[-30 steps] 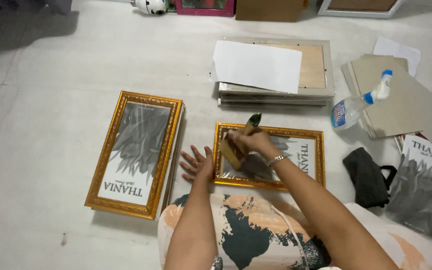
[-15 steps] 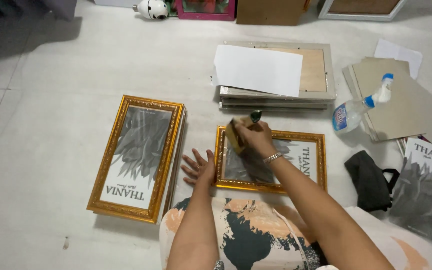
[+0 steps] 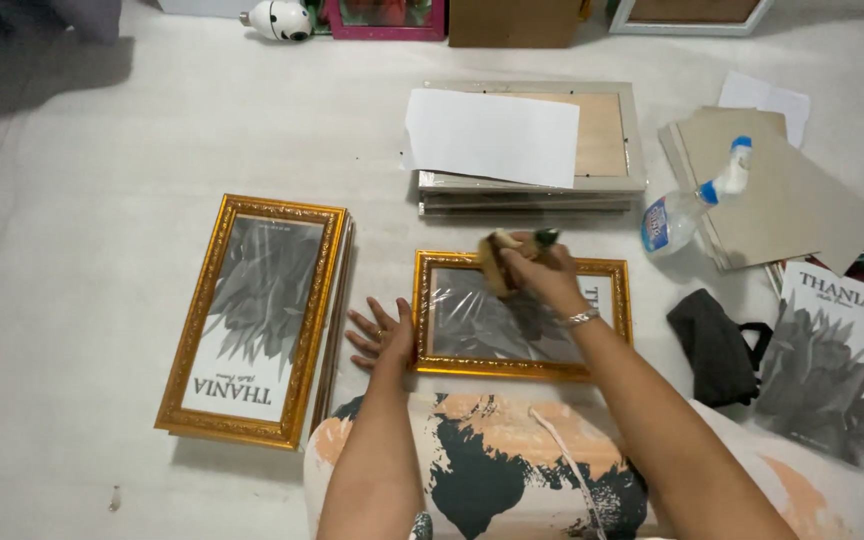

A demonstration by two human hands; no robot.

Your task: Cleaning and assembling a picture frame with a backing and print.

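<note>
Fingers (image 3: 524, 262) of the right hand (image 3: 542, 275) are closed around a tan cloth pad (image 3: 495, 268), which is pressed onto the upper left part of the glass of a small gold frame (image 3: 522, 315), while the fingers (image 3: 367, 335) of the left hand (image 3: 384, 338) are spread wide and laid flat on the floor (image 3: 82, 200), the thumb side resting against the frame's left edge. Beneath everything, a pale floor is seen. On it, at the left, a larger gold-framed print (image 3: 252, 318) is stacked upright on further frames, its grey leafy picture turned away from the viewer. Above the middle, a stack of grey frames (image 3: 612, 150) is partly covered by a white sheet (image 3: 492, 135). At the right, brown backing boards (image 3: 802, 200) are fanned out, with a loose grey print (image 3: 822, 360) below them. The small gold frame, directly before the person's patterned lap, is ornately moulded, lies landscape, and holds a grey leafy picture under glossy, wrinkled film. A black pouch (image 3: 717, 345) is placed just right of it, and a clear spray bottle (image 3: 692, 205) with a blue-and-white nozzle lies on its side near the boards. A silver bracelet (image 3: 579, 319) is worn on the right wrist.
</note>
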